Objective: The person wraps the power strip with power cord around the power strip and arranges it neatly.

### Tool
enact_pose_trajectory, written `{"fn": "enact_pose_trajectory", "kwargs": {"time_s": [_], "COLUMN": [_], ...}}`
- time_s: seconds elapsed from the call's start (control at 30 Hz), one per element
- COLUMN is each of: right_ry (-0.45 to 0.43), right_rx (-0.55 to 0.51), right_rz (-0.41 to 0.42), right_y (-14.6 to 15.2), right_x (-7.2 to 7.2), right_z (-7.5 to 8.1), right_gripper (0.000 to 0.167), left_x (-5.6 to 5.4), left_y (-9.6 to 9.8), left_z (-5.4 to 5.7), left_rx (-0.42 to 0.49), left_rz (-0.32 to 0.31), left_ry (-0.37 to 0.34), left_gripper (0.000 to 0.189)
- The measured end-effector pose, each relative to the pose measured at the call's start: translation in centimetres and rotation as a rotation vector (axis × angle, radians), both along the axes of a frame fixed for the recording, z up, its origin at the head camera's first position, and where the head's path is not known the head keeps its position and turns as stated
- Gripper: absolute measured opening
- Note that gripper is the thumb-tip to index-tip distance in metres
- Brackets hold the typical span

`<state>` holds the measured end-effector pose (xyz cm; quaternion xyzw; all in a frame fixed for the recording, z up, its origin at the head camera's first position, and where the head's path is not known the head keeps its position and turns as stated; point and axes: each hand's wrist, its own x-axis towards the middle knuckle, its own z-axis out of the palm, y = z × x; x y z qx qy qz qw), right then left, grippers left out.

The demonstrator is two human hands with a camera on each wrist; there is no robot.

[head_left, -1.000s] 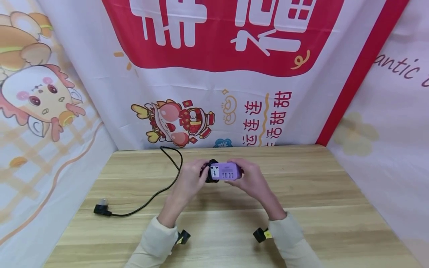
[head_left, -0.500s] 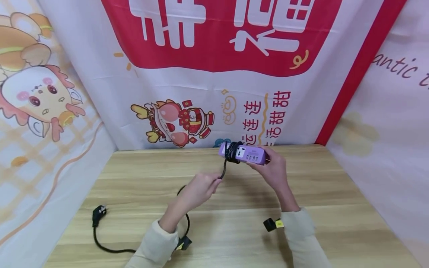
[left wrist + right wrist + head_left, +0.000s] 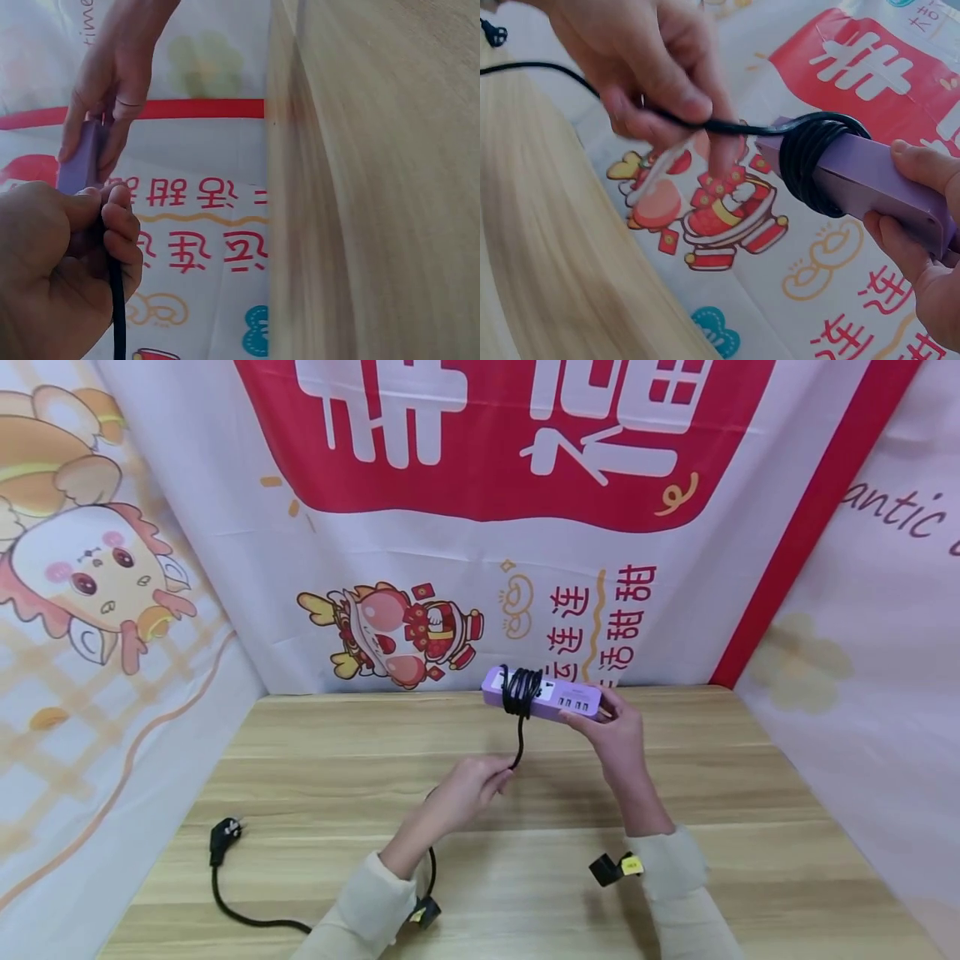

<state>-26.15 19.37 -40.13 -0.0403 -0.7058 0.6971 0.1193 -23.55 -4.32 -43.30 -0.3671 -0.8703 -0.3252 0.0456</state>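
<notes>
A purple power strip (image 3: 555,700) is held up over the back of the table, its right end gripped by my right hand (image 3: 617,735). Several turns of black cord (image 3: 521,693) wrap around its left half. Sockets and USB ports face up in the head view. My left hand (image 3: 472,789) pinches the cord just below the strip, and the cord between them is short and fairly straight. In the right wrist view the power strip (image 3: 885,180) shows its plain side, with the left hand (image 3: 660,82) on the cord beyond it.
The cord's loose end runs under the left forearm to a black plug (image 3: 224,837) on the left of the wooden table (image 3: 525,893). Printed cloth walls (image 3: 480,552) stand behind and at both sides. A small black wrist device (image 3: 606,869) sits by each cuff.
The left hand has left the strip and moved down toward me, pinching the cord. The strip has shifted right and up in the right hand. The plug has turned around and its cord has shifted.
</notes>
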Motion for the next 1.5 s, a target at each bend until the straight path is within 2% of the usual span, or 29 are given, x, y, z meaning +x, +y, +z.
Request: {"fn": "enact_pose_trajectory", "kwargs": {"time_s": [0.23, 0.5, 0.63, 0.73, 0.9, 1.0, 1.17, 1.27, 1.37, 1.5], "right_ry": [0.003, -0.051, -0.040, -0.028, -0.012, -0.018, -0.050, -0.063, -0.058, -0.028], "right_rx": [-0.107, -0.172, -0.216, -0.232, -0.229, -0.229, -0.204, -0.184, -0.176, -0.185], "right_rz": [-0.003, 0.031, 0.042, 0.055, 0.052, 0.049, 0.061, 0.080, 0.104, 0.145], "right_y": [-1.1, -1.9, -2.6, -3.1, -3.6, -3.5, -3.3, -3.2, -2.7, -2.4], "right_x": [-0.3, -0.3, 0.0, 0.1, -0.2, -0.3, 0.0, 0.1, 0.3, 0.5], "right_z": [-0.2, -0.3, -0.2, -0.2, -0.4, -0.4, 0.2, 0.4, 0.5, 0.6], "right_gripper": [0.063, 0.061, 0.060, 0.058, 0.054, 0.054, 0.056, 0.056, 0.058, 0.062], "left_x": [-0.8, -2.1, -2.4, -2.2, -1.5, -1.5, -2.5, -3.3, -4.1, -5.0], "left_y": [-0.1, -0.6, -0.6, -0.4, 0.2, 0.2, -0.6, -1.3, -2.1, -3.1], "left_z": [-0.8, -1.7, -1.9, -1.6, -1.0, -1.1, -1.9, -2.3, -2.7, -2.5], "left_rx": [0.104, 0.164, 0.187, 0.175, 0.091, 0.068, 0.056, 0.051, 0.050, 0.075], "left_rz": [-0.036, 0.015, 0.029, 0.011, -0.037, -0.013, 0.079, 0.099, 0.115, 0.155], "left_ry": [-0.130, -0.273, -0.322, -0.310, -0.227, -0.209, -0.168, -0.162, -0.170, -0.201], "left_gripper": [0.031, 0.024, 0.024, 0.024, 0.023, 0.023, 0.022, 0.023, 0.024, 0.022]}}
